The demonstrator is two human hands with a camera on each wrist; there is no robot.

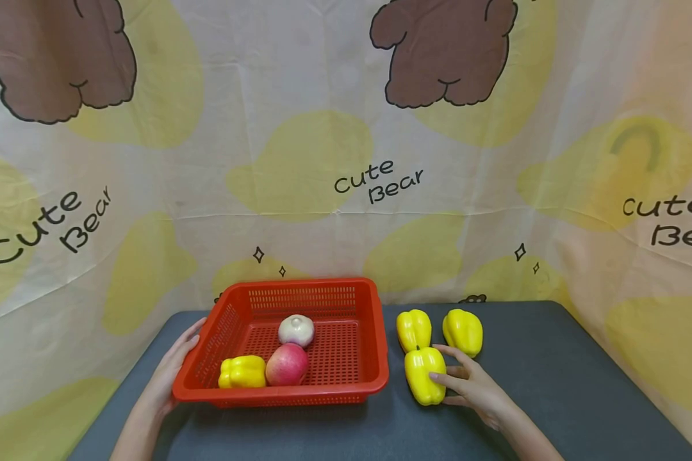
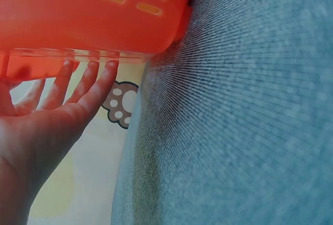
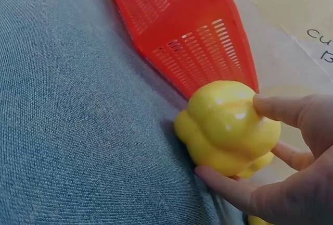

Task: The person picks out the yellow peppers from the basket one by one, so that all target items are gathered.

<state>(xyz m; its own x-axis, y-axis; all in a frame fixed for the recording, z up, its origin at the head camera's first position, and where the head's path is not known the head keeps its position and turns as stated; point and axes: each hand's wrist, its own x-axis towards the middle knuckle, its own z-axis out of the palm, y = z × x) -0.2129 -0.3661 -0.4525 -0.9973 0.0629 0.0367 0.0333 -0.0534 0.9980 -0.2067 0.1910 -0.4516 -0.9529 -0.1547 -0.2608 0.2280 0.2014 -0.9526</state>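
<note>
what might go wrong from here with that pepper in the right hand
The glossy front pepper could slip, as only the fingers of the right hand hold it. Lifting it might nudge the pepper just behind. If the left hand shifts the basket, the round red fruit could roll.

Bare forearms (image 1: 525, 429), slender bare fingers (image 3: 226, 186)

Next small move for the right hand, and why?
Probably raise the front yellow pepper and bring it left over the red basket: the right hand grips it just outside the basket, the left hand touches the basket's far side, and another yellow pepper lies inside.
</note>
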